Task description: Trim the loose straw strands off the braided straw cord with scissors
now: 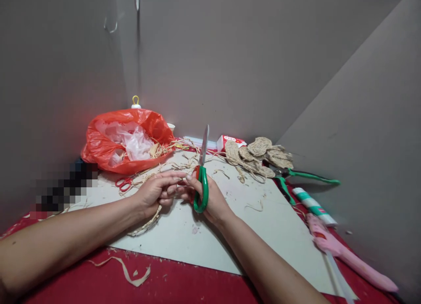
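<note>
My right hand (210,196) is closed around a pair of scissors (204,187) with green and orange-red handles, the blade pointing up. Its thumb and fingertips meet those of my left hand (160,189) over the white board. From beneath my left hand, whose fingers are closed in a pinch, hangs a braided straw strip (146,226) that curves down to the board. What lies right between the fingertips is mostly hidden.
An orange plastic bag (131,166) of straw stands at the back left, red-handled scissors (123,184) beside it. Coiled straw pieces (259,146) lie at the back right, near green-handled pliers (284,190) and a pink glue gun (348,255). The white board (256,234) covers red cloth.
</note>
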`<action>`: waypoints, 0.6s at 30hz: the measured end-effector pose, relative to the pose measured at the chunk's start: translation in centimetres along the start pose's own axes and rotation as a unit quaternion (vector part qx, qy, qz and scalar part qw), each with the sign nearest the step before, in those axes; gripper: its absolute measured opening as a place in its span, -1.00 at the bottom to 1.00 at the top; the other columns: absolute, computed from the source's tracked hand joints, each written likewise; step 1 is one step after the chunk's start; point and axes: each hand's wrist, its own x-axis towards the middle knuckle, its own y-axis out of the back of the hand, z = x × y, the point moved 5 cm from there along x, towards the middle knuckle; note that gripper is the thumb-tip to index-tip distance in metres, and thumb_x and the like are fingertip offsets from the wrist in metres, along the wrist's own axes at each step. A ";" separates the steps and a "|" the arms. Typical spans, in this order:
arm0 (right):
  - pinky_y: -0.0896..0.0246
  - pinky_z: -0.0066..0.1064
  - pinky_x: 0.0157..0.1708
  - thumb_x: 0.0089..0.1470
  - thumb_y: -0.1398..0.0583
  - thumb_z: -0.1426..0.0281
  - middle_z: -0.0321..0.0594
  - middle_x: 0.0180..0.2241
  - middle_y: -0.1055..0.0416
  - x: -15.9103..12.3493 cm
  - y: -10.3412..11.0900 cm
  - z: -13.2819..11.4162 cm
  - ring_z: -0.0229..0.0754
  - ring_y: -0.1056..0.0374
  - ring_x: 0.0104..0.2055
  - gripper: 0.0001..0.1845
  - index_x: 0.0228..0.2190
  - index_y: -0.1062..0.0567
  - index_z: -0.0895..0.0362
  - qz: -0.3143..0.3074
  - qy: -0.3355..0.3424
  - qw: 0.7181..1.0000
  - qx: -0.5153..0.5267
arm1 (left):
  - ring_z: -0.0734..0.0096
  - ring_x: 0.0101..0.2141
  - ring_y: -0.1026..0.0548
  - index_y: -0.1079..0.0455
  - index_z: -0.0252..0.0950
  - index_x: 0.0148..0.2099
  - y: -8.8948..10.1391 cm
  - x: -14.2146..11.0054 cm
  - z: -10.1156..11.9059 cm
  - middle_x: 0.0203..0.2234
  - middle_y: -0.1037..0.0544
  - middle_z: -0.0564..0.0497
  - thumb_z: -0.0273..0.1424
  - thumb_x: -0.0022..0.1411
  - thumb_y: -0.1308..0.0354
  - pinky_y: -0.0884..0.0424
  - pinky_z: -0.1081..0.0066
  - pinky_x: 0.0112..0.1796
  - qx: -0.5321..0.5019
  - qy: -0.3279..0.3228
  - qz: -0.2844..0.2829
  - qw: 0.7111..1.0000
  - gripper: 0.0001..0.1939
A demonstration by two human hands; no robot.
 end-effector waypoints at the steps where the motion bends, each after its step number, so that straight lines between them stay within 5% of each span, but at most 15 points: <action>1: -0.30 -0.52 -0.60 -0.22 -0.39 0.22 -0.31 -0.48 -0.46 -0.1 -0.1 0.1 -0.23 -0.44 -0.48 -0.54 -0.41 -0.24 0.09 0.000 -0.002 1.000 0.019 | 0.72 -0.73 0.07 -0.42 -0.38 -0.07 0.0 0.0 0.0 -0.76 -0.08 0.23 -0.48 0.10 -0.14 0.21 0.64 -0.69 -0.004 -0.001 0.002 1.000 -0.70; 6: -0.35 -0.51 -0.49 -0.25 -0.41 0.36 -0.35 -0.41 -0.47 -0.4 0.3 -0.2 -0.22 -0.45 -0.33 -0.59 -0.39 -0.32 0.07 0.054 0.051 0.991 0.109 | 0.72 -0.74 0.11 -0.40 -0.36 -0.06 0.1 -0.1 0.1 -0.75 -0.08 0.24 -0.51 0.11 -0.08 0.20 0.64 -0.69 -0.031 -0.005 -0.005 0.999 -0.70; 11: -0.32 -0.51 -0.49 -0.27 -0.41 0.43 -0.43 -0.52 -0.37 -0.3 0.7 -0.9 -0.30 -0.39 -0.42 -0.61 -0.43 -0.33 0.08 0.060 0.088 0.985 0.133 | 0.72 -0.76 0.09 -0.35 -0.29 -0.08 0.1 0.2 -0.5 -0.73 -0.14 0.23 -0.49 0.13 -0.08 0.19 0.64 -0.70 -0.033 0.008 -0.035 0.999 -0.74; 18: -0.30 -0.50 -0.50 -0.24 -0.39 0.41 -0.42 -0.53 -0.37 -0.1 1.2 -1.0 -0.34 -0.34 -0.50 -0.61 -0.40 -0.31 0.08 0.054 0.102 0.989 0.092 | 0.73 -0.73 -0.14 -0.37 -0.31 -0.20 0.1 0.5 -0.7 -0.54 -0.44 0.08 -0.30 0.10 -0.21 0.00 0.62 -0.69 0.111 -0.071 -0.023 0.991 -0.76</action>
